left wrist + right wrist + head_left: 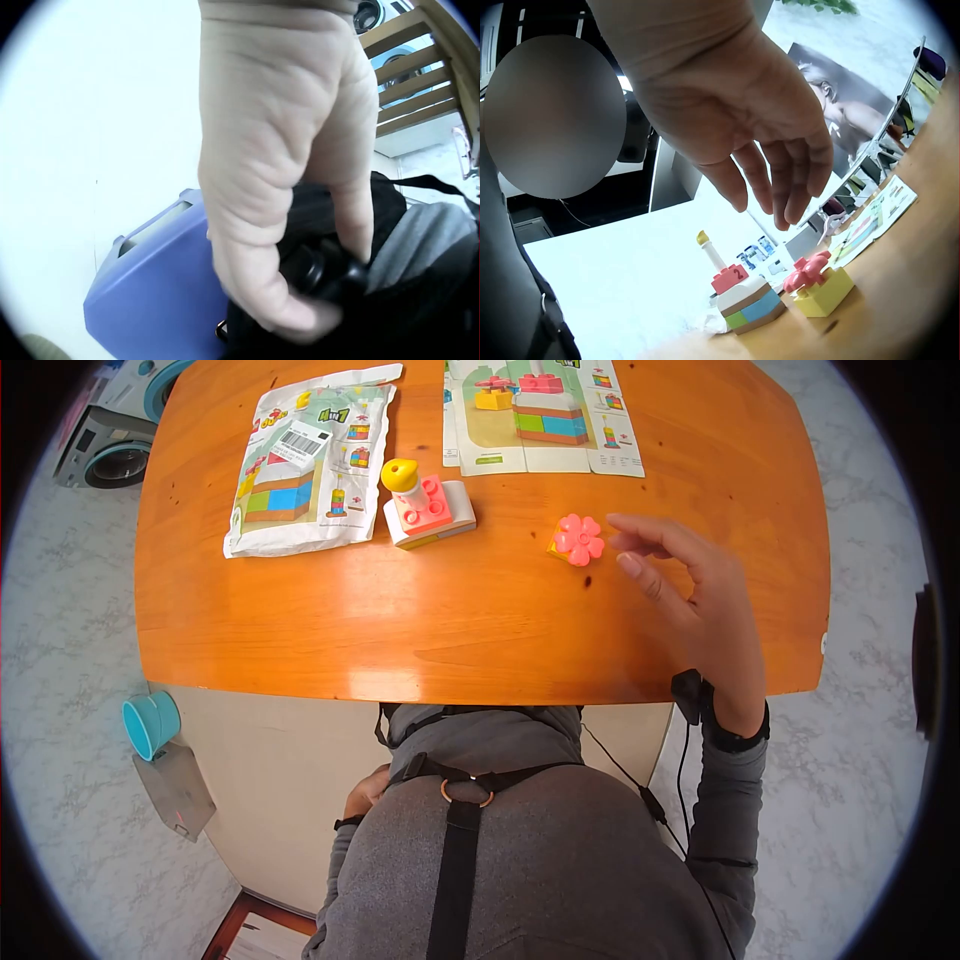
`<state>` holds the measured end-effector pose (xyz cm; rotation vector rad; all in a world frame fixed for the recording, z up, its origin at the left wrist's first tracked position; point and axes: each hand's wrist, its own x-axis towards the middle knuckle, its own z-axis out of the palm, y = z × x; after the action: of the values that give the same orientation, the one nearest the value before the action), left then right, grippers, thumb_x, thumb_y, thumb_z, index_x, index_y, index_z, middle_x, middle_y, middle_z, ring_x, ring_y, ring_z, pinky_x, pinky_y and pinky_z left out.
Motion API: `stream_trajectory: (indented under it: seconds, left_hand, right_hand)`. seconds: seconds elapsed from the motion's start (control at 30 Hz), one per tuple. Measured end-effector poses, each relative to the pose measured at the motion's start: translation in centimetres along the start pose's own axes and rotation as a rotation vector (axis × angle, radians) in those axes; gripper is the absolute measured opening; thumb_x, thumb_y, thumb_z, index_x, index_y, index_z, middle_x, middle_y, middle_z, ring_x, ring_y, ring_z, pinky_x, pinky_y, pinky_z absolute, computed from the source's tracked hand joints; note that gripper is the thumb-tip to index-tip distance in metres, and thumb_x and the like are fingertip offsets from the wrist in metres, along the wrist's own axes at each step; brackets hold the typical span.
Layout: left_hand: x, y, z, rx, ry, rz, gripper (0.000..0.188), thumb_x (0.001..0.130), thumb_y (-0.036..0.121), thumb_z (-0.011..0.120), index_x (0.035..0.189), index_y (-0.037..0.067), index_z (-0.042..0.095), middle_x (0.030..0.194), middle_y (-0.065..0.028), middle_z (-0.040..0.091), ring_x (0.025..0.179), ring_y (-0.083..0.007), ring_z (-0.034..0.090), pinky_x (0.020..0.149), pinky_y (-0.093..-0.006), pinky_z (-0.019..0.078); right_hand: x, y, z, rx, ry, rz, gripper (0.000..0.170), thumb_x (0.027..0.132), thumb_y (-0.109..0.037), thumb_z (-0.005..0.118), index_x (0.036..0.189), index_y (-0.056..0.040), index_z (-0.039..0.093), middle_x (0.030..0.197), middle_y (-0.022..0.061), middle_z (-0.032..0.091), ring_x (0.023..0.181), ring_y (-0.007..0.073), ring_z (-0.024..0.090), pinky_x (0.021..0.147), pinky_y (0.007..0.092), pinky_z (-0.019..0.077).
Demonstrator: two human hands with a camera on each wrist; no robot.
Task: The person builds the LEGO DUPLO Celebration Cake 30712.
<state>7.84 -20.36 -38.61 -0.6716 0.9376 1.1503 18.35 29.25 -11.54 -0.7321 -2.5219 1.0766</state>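
My right hand (695,585) is over the table just right of a pink flower piece (580,540) set on a yellow brick (826,294). Its fingers are loosely bent and hold nothing. To the left stands a toy-brick cake (430,523): layered bricks, a white top, a pink brick marked 2 in the right wrist view, and a white candle with a yellow flame (400,474). My left hand (371,788) is below the table edge at my waist. In the left wrist view its thumb and fingers grip a blurred black rounded object (319,270) against dark fabric.
A white toy packet (310,465) lies at the table's left, and an unfolded picture sheet (545,455) at the back. A blue-green bucket (151,724) stands on the floor at left. A cable (684,780) runs from my right wrist down beside me.
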Motion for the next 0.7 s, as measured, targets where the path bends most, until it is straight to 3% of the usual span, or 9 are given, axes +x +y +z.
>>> stream_trajectory:
  seconds: [0.43, 0.57, 0.7]
  left_hand:
    - [-0.6, 0.2, 1.6, -0.034, 0.018, 0.054, 0.068, 0.065, 0.007, 0.069, 0.126, -0.006, 0.041, 0.111, -0.0167, 0.059, 0.098, -0.0259, 0.061, 0.082, -0.0345, 0.05]
    - [-2.1, -0.1, 2.1, -0.04, 0.035, 0.07, 0.069, 0.064, 0.007, 0.07, 0.125, -0.006, 0.041, 0.111, -0.017, 0.059, 0.099, -0.0264, 0.06, 0.083, -0.0354, 0.0498]
    - [-4.5, -0.2, 2.8, -0.032, 0.052, 0.095, 0.07, 0.063, 0.007, 0.07, 0.125, -0.006, 0.041, 0.11, -0.0174, 0.059, 0.099, -0.0269, 0.06, 0.084, -0.0363, 0.0495]
  right_hand:
    - [-2.1, -1.2, -0.3, 0.053, 0.091, -0.043, 0.01, 0.08, -0.004, 0.062, 0.09, -0.0018, 0.062, 0.08, 0.0089, 0.062, 0.073, 0.0223, 0.06, 0.064, 0.0287, 0.046]
    - [-3.0, -1.6, -0.2, 0.067, 0.155, -0.046, 0.009, 0.078, 0.0, 0.064, 0.087, -0.0016, 0.063, 0.079, 0.0084, 0.062, 0.072, 0.022, 0.06, 0.063, 0.0286, 0.046]
    - [-4.0, -2.9, -0.1, 0.082, 0.179, -0.179, 0.017, 0.07, 0.005, 0.068, 0.085, -0.0019, 0.064, 0.079, 0.0079, 0.061, 0.071, 0.0214, 0.058, 0.061, 0.0292, 0.0463]
